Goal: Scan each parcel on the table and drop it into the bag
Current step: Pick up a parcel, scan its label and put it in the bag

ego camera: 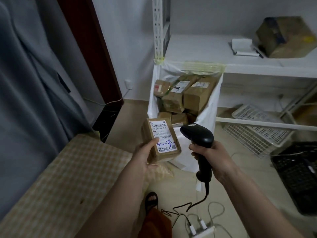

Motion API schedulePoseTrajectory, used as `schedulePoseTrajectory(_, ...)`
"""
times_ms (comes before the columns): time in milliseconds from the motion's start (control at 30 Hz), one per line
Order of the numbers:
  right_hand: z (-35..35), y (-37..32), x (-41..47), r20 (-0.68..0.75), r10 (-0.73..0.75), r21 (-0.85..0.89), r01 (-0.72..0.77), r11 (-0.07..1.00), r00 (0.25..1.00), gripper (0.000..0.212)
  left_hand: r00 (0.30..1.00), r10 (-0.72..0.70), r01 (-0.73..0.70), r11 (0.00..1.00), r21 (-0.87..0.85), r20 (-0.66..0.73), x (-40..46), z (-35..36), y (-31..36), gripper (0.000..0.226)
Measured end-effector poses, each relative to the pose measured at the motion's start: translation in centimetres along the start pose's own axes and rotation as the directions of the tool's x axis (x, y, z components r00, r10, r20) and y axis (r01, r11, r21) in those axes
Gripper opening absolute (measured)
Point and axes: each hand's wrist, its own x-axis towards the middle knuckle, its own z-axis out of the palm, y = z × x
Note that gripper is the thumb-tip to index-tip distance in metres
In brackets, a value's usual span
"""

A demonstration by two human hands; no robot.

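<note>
We are looking down at a left hand (145, 157) that is gripping a small brown parcel (160, 138) from below, thumb lying across the white label and the other fingers hidden behind the box; the label's barcodes and a handwritten blue mark are showing, though we are finding the fine print too small to read. A right hand (212, 158) is wrapping its fingers round the handle of a black scanner (197, 134), whose head is pointing toward the parcel just beside it; the index finger is partly hidden behind the head, so we cannot tell whether it is pressing the trigger. The scanner's cable (193, 205) is trailing down to a power strip (200, 229) that the lower edge is cutting off. Beyond the hands a white bag (207, 115), taped to a white shelf (223, 66), is standing open and holding several brown boxes (197, 95); its base is hidden behind the parcel and scanner. The table (60, 177), under a checked cloth, is lying at lower left, cropped by the frame. A blurred carton (284, 36) is resting on the shelf.
</note>
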Motion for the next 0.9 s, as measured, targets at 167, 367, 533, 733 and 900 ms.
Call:
schedulePoseTrajectory(167, 4.1, -2.3, 8.6, -0.021, 0.047, -0.023, -0.047, 0.999, 0.999, 0.017, 1.0, 0.012, -0.013, 1.0, -0.015, -0.019, 7.8, 0.1, 6.5, 0.07)
schedulePoseTrajectory(367, 8.6, -3.6, 17.6, -0.04, 0.127, 0.03, -0.126, 0.992, 0.991, 0.018, 0.996, -0.093, 0.09, 0.986, 0.139, 0.014, 16.7, 1.2, 12.0, 0.07)
schedulePoseTrajectory(533, 10.0, -2.6, 22.6, -0.103, 0.176, 0.079, -0.168, 0.983, 0.979, 0.021, 0.987, -0.138, 0.113, 0.962, 0.249, 0.085, 22.3, 3.7, 12.5, 0.044)
schedulePoseTrajectory(733, 10.7, -0.7, 25.9, -0.13, 0.216, 0.082, -0.206, 0.975, 0.968, 0.029, 0.969, -0.227, 0.235, 0.968, 0.085, -0.096, 26.8, 4.2, 10.8, 0.051)
schedulePoseTrajectory(900, 10.8, 0.3, 26.9, -0.141, 0.215, 0.044, -0.211, 0.977, 0.966, 0.028, 0.915, -0.274, 0.301, 0.953, 0.046, -0.297, 29.1, 3.8, 9.8, 0.082)
